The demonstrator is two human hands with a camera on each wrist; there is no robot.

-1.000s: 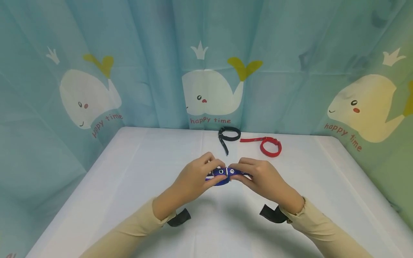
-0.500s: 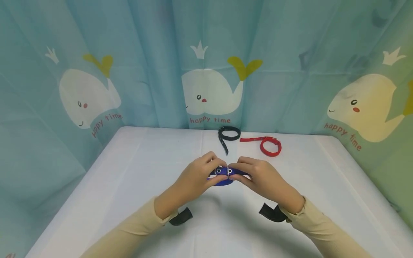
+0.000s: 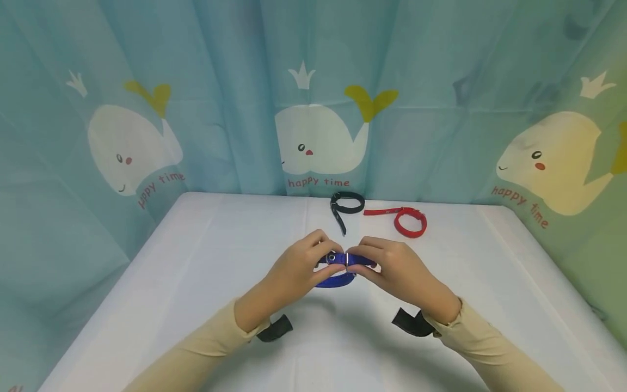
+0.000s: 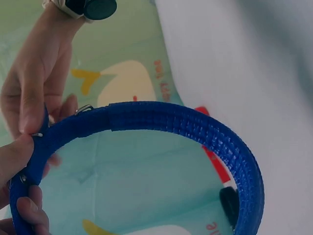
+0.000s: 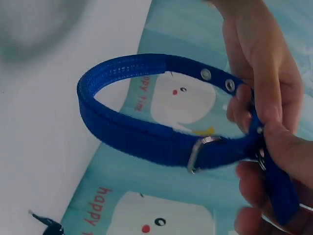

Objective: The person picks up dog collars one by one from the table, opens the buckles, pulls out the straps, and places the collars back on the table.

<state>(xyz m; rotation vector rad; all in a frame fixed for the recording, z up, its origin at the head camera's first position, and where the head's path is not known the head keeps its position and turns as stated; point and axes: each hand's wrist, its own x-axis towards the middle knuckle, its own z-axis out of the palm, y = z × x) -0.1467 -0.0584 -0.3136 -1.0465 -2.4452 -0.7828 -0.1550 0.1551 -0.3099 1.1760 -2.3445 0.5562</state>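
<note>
I note the left hand (image 3: 293,272) and right hand (image 3: 405,271) meeting above the white table (image 3: 235,234). Each pinches the blue collar (image 3: 336,281) between thumb and fingers, either side of a metal fitting (image 3: 347,259). Behind lie a black collar (image 3: 350,212) and red collar (image 3: 410,235), side by side.
</note>
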